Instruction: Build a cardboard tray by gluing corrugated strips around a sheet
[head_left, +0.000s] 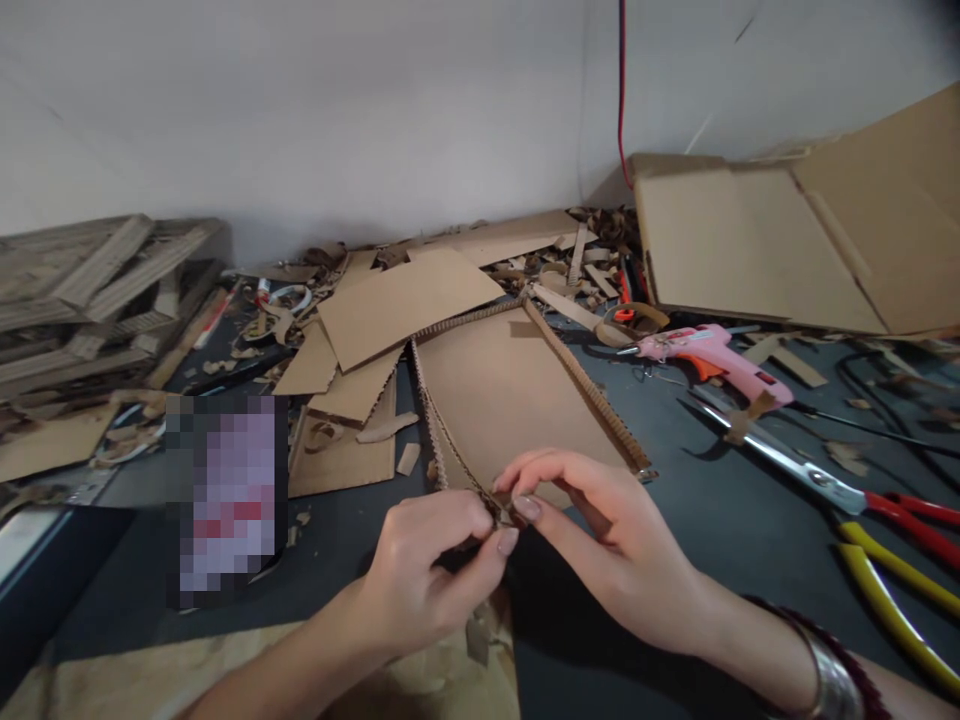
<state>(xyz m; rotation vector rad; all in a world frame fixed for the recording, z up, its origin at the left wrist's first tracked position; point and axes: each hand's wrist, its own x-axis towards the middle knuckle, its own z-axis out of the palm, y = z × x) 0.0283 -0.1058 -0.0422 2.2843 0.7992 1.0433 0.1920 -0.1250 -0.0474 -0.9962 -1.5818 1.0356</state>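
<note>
A flat brown cardboard panel [510, 400] lies on the dark table, with a narrow corrugated cardboard strip [589, 385] standing along its edges. My left hand [427, 570] pinches the strip near the panel's front corner between thumb and fingers. Just beside it, my right hand [600, 530] grips the same corner, its fingers spread over the panel. Both hands hide the corner itself. A metal bangle and a dark beaded bracelet [832, 680] circle my right wrist.
A pink glue gun [712, 365], red-handled scissors [817, 475] and yellow-handled pliers [892, 590] lie to the right. Cardboard sheets and scraps cover the back, with a large opened box [750, 245] at back right, stacked corrugated pieces [97, 290] at left, and a pixelated object [225, 500].
</note>
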